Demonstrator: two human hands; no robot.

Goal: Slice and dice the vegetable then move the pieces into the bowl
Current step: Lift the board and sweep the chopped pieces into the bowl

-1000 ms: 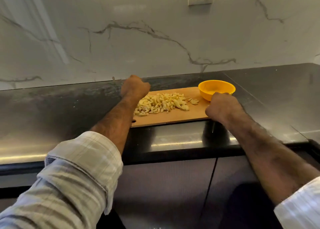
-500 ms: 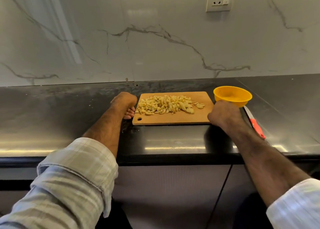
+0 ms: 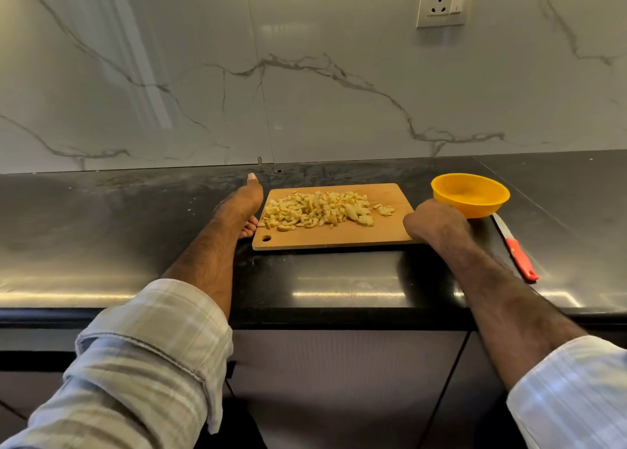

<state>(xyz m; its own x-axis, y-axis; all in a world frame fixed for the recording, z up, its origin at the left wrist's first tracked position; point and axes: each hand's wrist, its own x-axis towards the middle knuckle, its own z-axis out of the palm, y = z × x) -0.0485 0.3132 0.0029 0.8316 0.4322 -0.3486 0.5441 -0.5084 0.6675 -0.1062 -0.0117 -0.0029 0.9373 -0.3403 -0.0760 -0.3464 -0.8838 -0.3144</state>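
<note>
**A:** Where do you stand with it?

**B:** Cutting looks done. The diced vegetable pieces (image 3: 322, 210) lie heaped on the cutting board (image 3: 339, 236), mostly toward its left and middle. The yellow bowl (image 3: 470, 194) sits just off the board's right end and I see nothing in it. The knife (image 3: 515, 248) lies on the countertop (image 3: 101, 228) to the right of the board, beyond the bowl, in nobody's grip.

**A:** And your hands?

**B:** Your left hand (image 3: 242, 204) is at the board's left edge, thumb raised, fingers loosely curled beside the edge; it holds nothing that I can see. Your right hand (image 3: 432, 222) is at the board's right near corner, fingers curled under. Whether it grips the board or only rests there, I cannot tell.

**A:** So how do you move the pieces well?

**B:** I'd judge tipping is best. Take hold of the board at both ends, bring its right edge over the bowl's rim, and raise the left end slowly. The bowl is narrower than the board, so steer the heap toward one corner, or the outer pieces may spill onto the countertop. Sweep stragglers with your left hand.
</note>
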